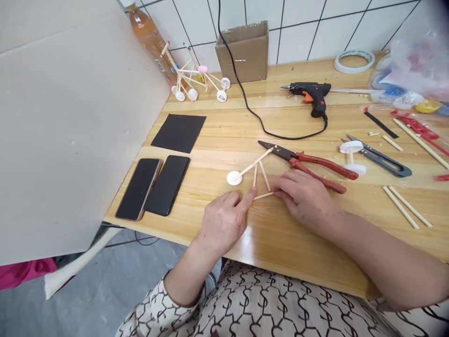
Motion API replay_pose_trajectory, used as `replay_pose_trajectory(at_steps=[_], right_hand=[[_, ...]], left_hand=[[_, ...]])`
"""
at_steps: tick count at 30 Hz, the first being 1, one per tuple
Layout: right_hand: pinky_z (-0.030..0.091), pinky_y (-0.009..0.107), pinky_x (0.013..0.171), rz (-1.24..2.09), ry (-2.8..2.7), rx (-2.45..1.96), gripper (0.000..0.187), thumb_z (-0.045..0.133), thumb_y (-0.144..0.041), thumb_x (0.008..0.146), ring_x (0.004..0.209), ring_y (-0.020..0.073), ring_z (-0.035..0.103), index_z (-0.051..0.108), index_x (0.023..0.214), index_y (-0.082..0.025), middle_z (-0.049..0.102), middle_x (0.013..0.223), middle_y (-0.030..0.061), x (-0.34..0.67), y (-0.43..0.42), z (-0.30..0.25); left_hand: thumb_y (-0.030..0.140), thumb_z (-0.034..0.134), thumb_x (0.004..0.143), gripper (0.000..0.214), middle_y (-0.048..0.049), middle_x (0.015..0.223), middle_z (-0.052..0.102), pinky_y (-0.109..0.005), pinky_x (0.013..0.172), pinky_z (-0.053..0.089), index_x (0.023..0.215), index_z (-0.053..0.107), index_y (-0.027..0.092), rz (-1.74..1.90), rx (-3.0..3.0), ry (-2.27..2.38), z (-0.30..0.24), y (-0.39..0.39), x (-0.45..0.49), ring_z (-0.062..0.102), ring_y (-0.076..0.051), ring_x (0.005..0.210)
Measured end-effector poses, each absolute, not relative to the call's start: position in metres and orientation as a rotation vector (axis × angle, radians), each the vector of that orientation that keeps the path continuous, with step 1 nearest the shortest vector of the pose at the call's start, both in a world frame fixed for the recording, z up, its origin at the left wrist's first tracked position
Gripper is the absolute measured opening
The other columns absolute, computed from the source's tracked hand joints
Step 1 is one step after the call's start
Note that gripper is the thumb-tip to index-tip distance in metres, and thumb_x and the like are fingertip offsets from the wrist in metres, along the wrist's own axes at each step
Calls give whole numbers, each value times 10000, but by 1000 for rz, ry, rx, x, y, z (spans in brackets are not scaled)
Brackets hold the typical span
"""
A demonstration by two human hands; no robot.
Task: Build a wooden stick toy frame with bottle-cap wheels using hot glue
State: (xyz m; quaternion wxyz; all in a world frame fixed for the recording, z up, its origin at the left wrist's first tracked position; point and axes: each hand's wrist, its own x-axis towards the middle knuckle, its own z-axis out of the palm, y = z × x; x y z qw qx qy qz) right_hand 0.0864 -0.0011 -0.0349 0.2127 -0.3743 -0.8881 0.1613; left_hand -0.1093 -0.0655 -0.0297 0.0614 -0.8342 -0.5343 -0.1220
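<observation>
A small frame of thin wooden sticks (pixel 254 165) lies on the table, with a white round wheel (pixel 234 178) at its left end. Two of its sticks spread downward toward a short wooden stick (pixel 263 195). My left hand (pixel 224 222) is closed, its index fingertip pressing where a frame leg meets the short stick's left end. Between thumb and fingers, my right hand (pixel 305 201) pinches the short stick's right end. Just beyond the right hand lie red-handled pliers (pixel 315 164), their jaws near the frame's upper end.
A glue gun (pixel 310 93) with a black cord lies behind. Stick model (pixel 192 72), bottle (pixel 150 35) and cardboard box (pixel 243 54) stand at the back. Left are phones (pixel 167 185) and black sheet (pixel 178 132); right, snips (pixel 382 157), wheel pair (pixel 351 157), loose sticks (pixel 401 207).
</observation>
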Motion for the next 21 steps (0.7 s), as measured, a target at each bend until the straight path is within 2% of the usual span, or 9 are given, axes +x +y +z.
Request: replay_pose_trajectory(at_steps=[10,21], right_hand=[[444,329,685,411,-2458,-1064,168,459,-133,847,743,202,548,603,772,-175,605,734,66,85,-1,-35],[438,331,678,440,-2451,-1056,173,452,-156,860,741,204,539,604,779,-174,612,749,69,86,-1,-34]], left_hand=[[161,407,889,315,-15,686,583,-199,545,435,1143,592,179,-687,-2658,-1795,-35,-63,-113,548,-112,618],[192,464,883,271,-40,782,655,-229,645,503,1113,606,170,-939,-2687,-1855,-38,-63,-115,613,-124,709]])
